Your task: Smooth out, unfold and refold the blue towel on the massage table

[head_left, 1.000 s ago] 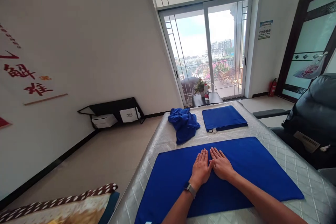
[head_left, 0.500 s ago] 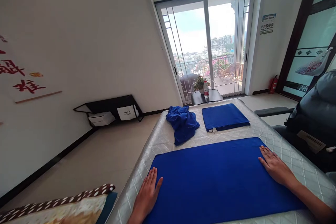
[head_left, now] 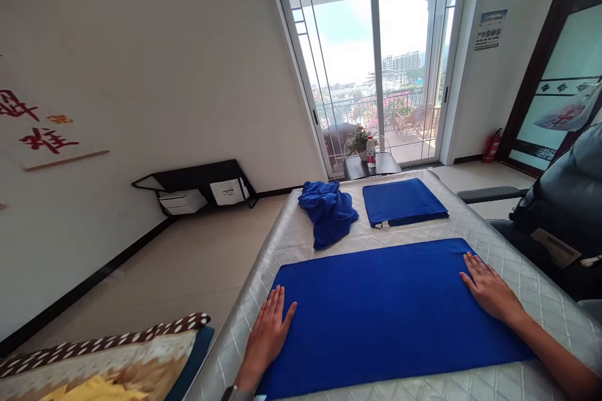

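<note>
A blue rectangular cloth (head_left: pixel 376 313) lies spread flat on the silvery quilted mattress (head_left: pixel 451 385). My left hand (head_left: pixel 270 329) rests palm down on its left edge, fingers stretched out and thumb apart. On the right edge, near the far corner, my right hand (head_left: pixel 491 285) lies flat with its fingers extended. Beyond the cloth, a crumpled blue cloth (head_left: pixel 327 213) sits on the left. To the right of that is a neatly folded stack of blue cloth (head_left: pixel 404 202), with a small white tag at its near edge.
A small dark table (head_left: pixel 374 167) with a plant and a bottle (head_left: pixel 370 152) stands past the mattress, before the glass sliding door. On the right is a dark chair (head_left: pixel 571 200). Patterned bedding (head_left: pixel 122 357) is at lower left; a low black rack (head_left: pixel 202 185) stands along the wall.
The view has tilted slightly downward and shifted, so the mattress's near edge strip shows more. Both hands stay flat on the cloth's side edges, with little visible movement over it.
</note>
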Demonstrator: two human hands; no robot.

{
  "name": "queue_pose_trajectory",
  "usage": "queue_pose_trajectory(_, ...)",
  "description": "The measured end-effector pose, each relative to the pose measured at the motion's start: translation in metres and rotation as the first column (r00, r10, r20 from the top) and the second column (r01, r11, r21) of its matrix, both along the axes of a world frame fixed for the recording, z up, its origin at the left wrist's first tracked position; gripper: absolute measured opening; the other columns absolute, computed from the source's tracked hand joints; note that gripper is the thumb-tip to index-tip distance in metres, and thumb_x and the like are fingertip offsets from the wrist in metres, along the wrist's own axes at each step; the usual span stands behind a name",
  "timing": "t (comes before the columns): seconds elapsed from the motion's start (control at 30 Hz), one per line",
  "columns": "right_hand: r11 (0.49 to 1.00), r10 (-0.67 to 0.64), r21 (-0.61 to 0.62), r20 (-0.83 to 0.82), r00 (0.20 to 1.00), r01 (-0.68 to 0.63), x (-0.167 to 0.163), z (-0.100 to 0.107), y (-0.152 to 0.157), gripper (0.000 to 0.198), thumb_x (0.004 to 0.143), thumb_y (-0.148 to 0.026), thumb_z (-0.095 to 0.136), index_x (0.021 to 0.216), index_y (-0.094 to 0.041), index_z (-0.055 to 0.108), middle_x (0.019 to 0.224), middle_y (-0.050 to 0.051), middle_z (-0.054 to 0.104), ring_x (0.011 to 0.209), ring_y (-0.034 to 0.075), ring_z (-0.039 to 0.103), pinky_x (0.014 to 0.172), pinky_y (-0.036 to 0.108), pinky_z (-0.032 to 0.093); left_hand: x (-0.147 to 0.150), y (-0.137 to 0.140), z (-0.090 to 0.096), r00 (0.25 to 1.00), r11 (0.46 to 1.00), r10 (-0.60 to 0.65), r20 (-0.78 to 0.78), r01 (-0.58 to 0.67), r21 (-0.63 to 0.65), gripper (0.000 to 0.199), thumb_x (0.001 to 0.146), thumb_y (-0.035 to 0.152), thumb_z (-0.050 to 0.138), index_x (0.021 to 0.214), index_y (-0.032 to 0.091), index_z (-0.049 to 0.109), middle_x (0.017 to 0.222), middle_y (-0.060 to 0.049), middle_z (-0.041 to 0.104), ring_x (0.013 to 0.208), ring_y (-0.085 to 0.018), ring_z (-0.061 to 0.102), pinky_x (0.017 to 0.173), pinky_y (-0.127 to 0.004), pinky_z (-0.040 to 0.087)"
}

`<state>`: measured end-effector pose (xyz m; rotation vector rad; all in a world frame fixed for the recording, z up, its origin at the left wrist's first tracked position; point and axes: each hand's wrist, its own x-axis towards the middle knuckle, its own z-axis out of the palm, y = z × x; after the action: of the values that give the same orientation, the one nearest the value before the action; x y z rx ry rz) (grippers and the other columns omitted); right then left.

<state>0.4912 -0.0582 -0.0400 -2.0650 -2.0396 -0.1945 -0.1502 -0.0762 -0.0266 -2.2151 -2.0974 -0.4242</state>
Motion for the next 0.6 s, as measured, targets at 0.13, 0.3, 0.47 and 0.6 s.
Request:
queue_pose_trajectory(0.13, 1.0, 0.003, 0.023, 0.02, 1.0, -0.004, -0.004, 0.008, -0.003, 0.069, 0.094, -0.044, 0.021, 0.149, -0.007, 0.037, 0.158, 0.013, 0.032, 0.147, 0.026, 0.023, 0.119, 0.049, 0.022, 0.0, 0.0, 0.003, 1.0, 1.0, 0.008, -0.005, -0.008, 0.02, 0.07, 0.1, 0.056, 0.026, 0.155, 0.013, 0.023, 0.158, -0.015, 0.03, 0.145, -0.027, 0.03, 0.119, -0.049, 0.028)
queue_pose_trajectory(0.3, 0.992, 0.076, 0.097, 0.002, 0.997, -0.076, -0.069, 0.036, -0.027, 0.063, 0.097, -0.037, 0.023, 0.15, -0.007, 0.036, 0.155, 0.016, 0.037, 0.146, 0.027, 0.026, 0.119, 0.05, 0.023, 0.053, -0.017, 0.027, 0.993, 0.991, -0.117, -0.027, 0.118, 0.059, 0.064, 0.102, 0.051, 0.025, 0.155, 0.016, 0.023, 0.157, -0.013, 0.035, 0.144, -0.027, 0.032, 0.117, -0.049, 0.031)
queue_pose_trajectory(0.47, 0.92, 0.388, 0.076, -0.054, 0.92, -0.384, -0.189, 0.056, -0.059, 0.062, 0.101, -0.046, 0.025, 0.152, -0.013, 0.032, 0.157, 0.011, 0.033, 0.146, 0.023, 0.026, 0.119, 0.043, 0.027, 0.167, -0.044, 0.051, 0.901, 0.9, -0.431, -0.039, 0.433, 0.055, 0.064, 0.102, 0.049, 0.028, 0.157, 0.02, 0.014, 0.16, -0.008, 0.028, 0.147, -0.025, 0.026, 0.118, -0.047, 0.033)
queue_pose_trajectory(0.6, 0.86, 0.511, 0.054, -0.06, 0.858, -0.508, -0.244, 0.045, -0.07, 0.058, 0.102, -0.041, 0.027, 0.154, -0.016, 0.029, 0.158, 0.009, 0.03, 0.145, 0.022, 0.027, 0.118, 0.042, 0.03, 0.223, -0.056, 0.046, 0.84, 0.839, -0.542, 0.001, 0.541, 0.049, 0.065, 0.102, 0.049, 0.025, 0.157, 0.019, 0.007, 0.161, -0.009, 0.023, 0.148, -0.026, 0.022, 0.118, -0.048, 0.032)
